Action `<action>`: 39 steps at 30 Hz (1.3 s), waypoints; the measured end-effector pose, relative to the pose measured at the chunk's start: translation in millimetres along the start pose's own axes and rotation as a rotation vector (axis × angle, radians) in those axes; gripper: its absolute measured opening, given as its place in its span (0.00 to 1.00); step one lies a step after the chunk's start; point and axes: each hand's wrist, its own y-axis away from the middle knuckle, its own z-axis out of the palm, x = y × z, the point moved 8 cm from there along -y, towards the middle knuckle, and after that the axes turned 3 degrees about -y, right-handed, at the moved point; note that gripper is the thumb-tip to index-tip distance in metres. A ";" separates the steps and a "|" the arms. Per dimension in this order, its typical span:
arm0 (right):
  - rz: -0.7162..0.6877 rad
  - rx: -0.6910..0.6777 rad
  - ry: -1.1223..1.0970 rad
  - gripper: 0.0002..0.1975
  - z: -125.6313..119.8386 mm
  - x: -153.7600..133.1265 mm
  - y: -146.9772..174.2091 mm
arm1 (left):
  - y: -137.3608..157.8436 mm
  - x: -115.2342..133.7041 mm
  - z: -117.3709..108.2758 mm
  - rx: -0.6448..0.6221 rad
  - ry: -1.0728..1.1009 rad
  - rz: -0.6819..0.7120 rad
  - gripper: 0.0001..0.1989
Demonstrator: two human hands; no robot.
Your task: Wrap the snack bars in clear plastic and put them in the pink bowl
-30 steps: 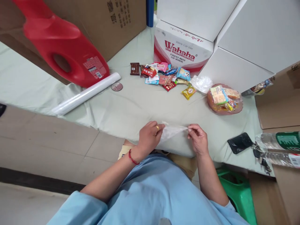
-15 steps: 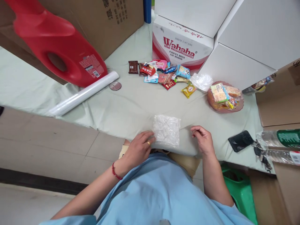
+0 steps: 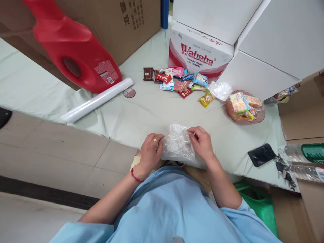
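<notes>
A crinkled, folded square of clear plastic film (image 3: pixel 177 143) lies on the cloth at the table's front edge, right before my body. My left hand (image 3: pixel 152 150), with a ring and a red bracelet, is closed at the film's left edge, thumb and forefinger bent together. On the opposite side, my right hand (image 3: pixel 201 141) pinches the upper right edge between thumb and fingers. Beyond the film lies a pile of small wrapped snacks (image 3: pixel 186 85). A yellow packet (image 3: pixel 206 99) sits just in front of the pile.
At the left stand a red jug (image 3: pixel 83 57) and a white plastic roll (image 3: pixel 98 100), with a round disc (image 3: pixel 129 92) beside them. A crumpled clear bag (image 3: pixel 220 90) adjoins a snack bowl (image 3: pixel 231 116). A phone (image 3: pixel 261 155), keys and bottles lie right. A Wahaha carton (image 3: pixel 199 55) stands behind.
My right hand has moved left onto the film's edge and pinches it. My left hand has drawn its fingers together at the left edge. The view has shifted slightly.
</notes>
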 end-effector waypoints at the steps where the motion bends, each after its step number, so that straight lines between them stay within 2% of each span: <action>1: -0.008 -0.072 0.056 0.11 15.8 -7.7 -1.4 | -4.2 -4.2 3.7 -0.002 -0.021 -0.011 0.12; 4: 0.065 -0.277 0.296 0.11 61.2 -11.4 -1.7 | -14.3 -13.9 18.4 -0.054 -0.085 -0.026 0.13; 7: 0.129 -0.370 0.415 0.09 84.5 -0.8 -0.9 | -15.8 -15.4 33.9 -0.153 -0.155 0.016 0.13; 10: 0.108 -0.343 0.280 0.08 84.2 8.5 -3.0 | -12.1 -13.5 40.0 -0.185 -0.199 0.056 0.13; 14: 0.067 -0.257 -0.071 0.08 67.1 18.5 -3.1 | -9.6 -12.9 39.5 -0.169 -0.222 0.050 0.12; 18: 0.184 -0.131 -0.258 0.11 45.8 33.9 1.3 | -9.9 -10.4 39.9 -0.174 -0.242 0.052 0.11; 20: 0.200 -0.065 -0.228 0.12 35.7 33.9 2.1 | -9.7 -8.9 39.2 -0.162 -0.250 0.060 0.11; 23: 0.074 -0.068 -0.073 0.12 34.0 15.9 -2.4 | -8.4 -6.3 39.2 -0.147 -0.276 0.091 0.11; 25: -0.025 -0.182 0.062 0.13 48.5 2.6 -6.4 | -7.3 -5.1 40.3 -0.147 -0.297 0.111 0.11; 28: -0.064 -0.385 0.238 0.14 75.2 -1.7 -10.0 | -6.6 -4.6 42.2 -0.165 -0.310 0.116 0.11; 30: -0.069 -0.415 0.244 0.14 79.3 -1.4 -12.2 | -6.9 -4.1 42.8 -0.186 -0.305 0.108 0.10; 33: -0.110 -0.314 0.064 0.12 57.4 -4.5 -13.8 | -8.3 -2.7 41.9 -0.207 -0.283 0.087 0.09; 36: -0.085 -0.203 -0.133 0.09 14.1 2.9 -8.8 | -9.5 -3.1 40.9 -0.215 -0.263 0.065 0.09; 39: 0.033 -0.065 -0.282 0.07 -37.5 29.2 3.3 | -9.2 -4.2 40.0 -0.193 -0.266 0.071 0.09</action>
